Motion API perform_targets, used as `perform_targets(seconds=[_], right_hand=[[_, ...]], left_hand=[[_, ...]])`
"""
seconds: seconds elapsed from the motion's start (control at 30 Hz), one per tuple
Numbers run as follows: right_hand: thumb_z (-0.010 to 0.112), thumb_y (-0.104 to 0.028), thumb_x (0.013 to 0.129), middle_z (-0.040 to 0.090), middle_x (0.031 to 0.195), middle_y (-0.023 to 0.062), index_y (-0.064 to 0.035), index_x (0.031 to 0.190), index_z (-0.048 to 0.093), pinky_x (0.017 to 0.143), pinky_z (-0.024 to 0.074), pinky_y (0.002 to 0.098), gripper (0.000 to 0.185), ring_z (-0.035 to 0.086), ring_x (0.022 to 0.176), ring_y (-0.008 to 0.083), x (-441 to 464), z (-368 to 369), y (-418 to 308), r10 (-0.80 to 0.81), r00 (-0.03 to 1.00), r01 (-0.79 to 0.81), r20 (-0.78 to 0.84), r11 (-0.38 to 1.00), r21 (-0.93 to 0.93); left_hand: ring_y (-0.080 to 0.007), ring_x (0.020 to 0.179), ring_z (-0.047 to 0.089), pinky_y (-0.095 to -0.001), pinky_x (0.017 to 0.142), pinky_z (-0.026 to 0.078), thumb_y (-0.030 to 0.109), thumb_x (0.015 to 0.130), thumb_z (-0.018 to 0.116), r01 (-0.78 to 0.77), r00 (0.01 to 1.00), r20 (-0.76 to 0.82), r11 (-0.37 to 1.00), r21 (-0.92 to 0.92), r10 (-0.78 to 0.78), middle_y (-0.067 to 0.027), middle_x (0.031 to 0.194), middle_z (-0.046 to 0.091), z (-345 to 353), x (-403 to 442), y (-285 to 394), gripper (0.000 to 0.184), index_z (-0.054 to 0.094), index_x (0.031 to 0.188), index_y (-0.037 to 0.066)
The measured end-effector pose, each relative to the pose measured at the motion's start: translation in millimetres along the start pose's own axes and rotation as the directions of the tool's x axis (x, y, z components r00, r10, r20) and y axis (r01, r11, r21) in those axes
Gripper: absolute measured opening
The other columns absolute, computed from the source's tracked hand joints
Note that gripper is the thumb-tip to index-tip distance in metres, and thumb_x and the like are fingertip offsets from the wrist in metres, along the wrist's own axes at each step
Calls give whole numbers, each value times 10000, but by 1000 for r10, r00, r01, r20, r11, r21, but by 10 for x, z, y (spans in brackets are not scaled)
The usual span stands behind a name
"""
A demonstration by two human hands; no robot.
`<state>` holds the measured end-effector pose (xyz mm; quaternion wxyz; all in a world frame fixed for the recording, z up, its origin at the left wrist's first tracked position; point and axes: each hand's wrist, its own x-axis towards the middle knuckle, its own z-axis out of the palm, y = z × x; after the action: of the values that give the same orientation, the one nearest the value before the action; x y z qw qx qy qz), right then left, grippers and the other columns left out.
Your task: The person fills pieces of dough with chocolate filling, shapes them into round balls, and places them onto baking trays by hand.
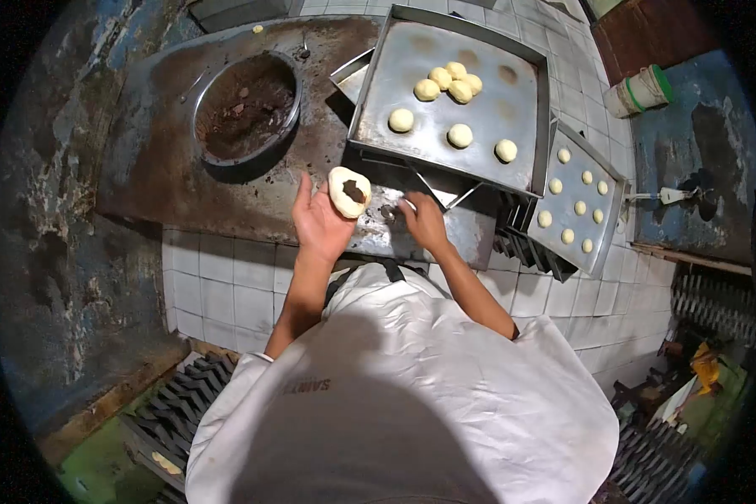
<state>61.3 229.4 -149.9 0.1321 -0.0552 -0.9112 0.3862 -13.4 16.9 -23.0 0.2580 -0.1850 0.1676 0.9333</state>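
Observation:
On the palm and fingers of my left hand [321, 220] rests a flattened piece of dough [344, 192] with a dark brown filling [354, 191] in its middle. The thumb stands apart on the left side. My right hand [422, 220] is to the right, over the worn metal table [260, 212], with its fingertips at a small dark lump or tool [390, 212] that I cannot make out clearly. A large metal bowl [290, 126] of brown filling stands at the upper left.
A metal tray [479, 172] with several dough balls sits at the upper right. Another tray [573, 210] of dough balls lies beyond it, over stacked dark trays [525, 237]. A white bucket [638, 91] with a green rim is at the far right.

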Motion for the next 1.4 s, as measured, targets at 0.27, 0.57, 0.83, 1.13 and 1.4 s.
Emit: perform_targets(seconds=[0.27,0.57,0.83,1.13,1.4], right_hand=[[639,-267,973,559,1413,96,-81,1509,437,1047,460,413,602,544,1276,251,552,-743,-1028,-72,738,-603,671,377,703],[775,-42,787,627,1136,154,-104,1437,526,801,555,427,698,656,1011,370,767,-979,-1346,-394,847,305,358,910,280],[725,-141,921,752,972,100,9,1075,743,706,541,300,216,692,786,140,739,-571,-1931,59,972,-195,230,749,633],[791,-127,835,711,926,137,-17,1074,715,693,539,350,274,676,766,235,958,-370,-2802,-280,960,272,-28,897,350],[788,-38,844,653,1029,55,16,1029,714,829,513,288,206,630,926,128,1059,-112,-3042,-75,993,0,88,760,649]], left_hand=[[-268,1261,576,-407,1094,446,262,995,603,-38,999,17,914,403,34,-184,1322,604,-9,-90,-157,470,518,1334,-51],[-227,1114,645,-369,988,529,-141,732,740,-186,970,135,253,949,204,-111,1218,638,363,-392,-10,613,603,1321,-36],[-178,1005,681,-278,897,532,-48,855,729,-462,688,388,-43,886,614,-109,1075,727,388,-385,500,368,671,1218,-52],[-257,1153,661,-374,1049,474,307,1084,413,-577,806,466,655,488,363,-229,1210,693,725,-495,1131,481,595,1296,-84],[-280,1382,498,-413,1163,375,42,928,544,-429,816,521,866,258,249,-209,1489,507,654,-396,1462,483,534,1401,-51]])
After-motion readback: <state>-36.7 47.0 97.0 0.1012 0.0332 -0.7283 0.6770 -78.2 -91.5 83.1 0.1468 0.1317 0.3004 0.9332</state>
